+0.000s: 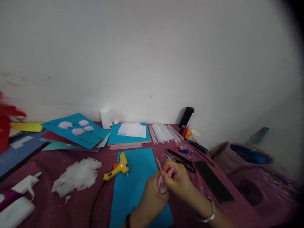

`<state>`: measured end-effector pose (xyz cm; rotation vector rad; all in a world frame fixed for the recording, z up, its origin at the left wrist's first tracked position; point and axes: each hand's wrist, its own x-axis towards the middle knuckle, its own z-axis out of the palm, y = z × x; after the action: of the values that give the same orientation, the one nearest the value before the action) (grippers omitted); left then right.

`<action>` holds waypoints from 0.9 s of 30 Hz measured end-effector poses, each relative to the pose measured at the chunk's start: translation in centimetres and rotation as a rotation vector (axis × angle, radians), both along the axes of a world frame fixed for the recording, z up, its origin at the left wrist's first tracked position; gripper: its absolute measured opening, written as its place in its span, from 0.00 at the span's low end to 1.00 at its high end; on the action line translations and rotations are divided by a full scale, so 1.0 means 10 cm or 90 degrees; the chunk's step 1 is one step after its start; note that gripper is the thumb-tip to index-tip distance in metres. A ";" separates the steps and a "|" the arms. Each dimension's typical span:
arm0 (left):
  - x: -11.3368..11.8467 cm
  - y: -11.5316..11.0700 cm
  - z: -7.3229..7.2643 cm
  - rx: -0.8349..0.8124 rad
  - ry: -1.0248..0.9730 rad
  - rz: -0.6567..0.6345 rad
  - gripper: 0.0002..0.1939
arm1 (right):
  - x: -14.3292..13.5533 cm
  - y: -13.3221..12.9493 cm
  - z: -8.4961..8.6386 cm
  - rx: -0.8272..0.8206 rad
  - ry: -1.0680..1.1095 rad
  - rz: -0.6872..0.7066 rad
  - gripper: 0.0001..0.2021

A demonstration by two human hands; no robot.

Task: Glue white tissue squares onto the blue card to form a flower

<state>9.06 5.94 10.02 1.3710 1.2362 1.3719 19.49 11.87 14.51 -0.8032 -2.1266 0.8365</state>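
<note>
Over a blue sheet of card [137, 177], my two hands meet around a small piece of pink paper or tissue [161, 186]. My left hand [152, 196] is closed, with its fingers against the pink piece. Closed too, my right hand [178, 180] pinches more of the pink piece. A thin pointed wooden stick [159, 164] sticks up between them at the right fingertips; its lower end is hidden. A yellow hot glue gun [121, 166] with a lit orange light lies on the card, left of my hands. Scissors [177, 160] lie just beyond my right hand.
Crumpled white tissue pieces [79, 175] lie at left, near a white and purple tool [21, 190]. Blue card with pink-white flowers [78, 129] is at back left. Glue sticks [163, 133], paint bottles [188, 133] and a black phone-like slab [213, 182] sit on the right.
</note>
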 end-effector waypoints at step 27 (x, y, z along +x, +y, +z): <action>-0.16 0.27 -0.04 -0.013 0.369 0.040 0.03 | 0.43 0.10 0.47 0.031 -0.138 0.013 0.12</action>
<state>7.46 8.60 9.62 1.7987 1.6678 1.0229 23.75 12.84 19.18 -0.8809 -2.3389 0.7333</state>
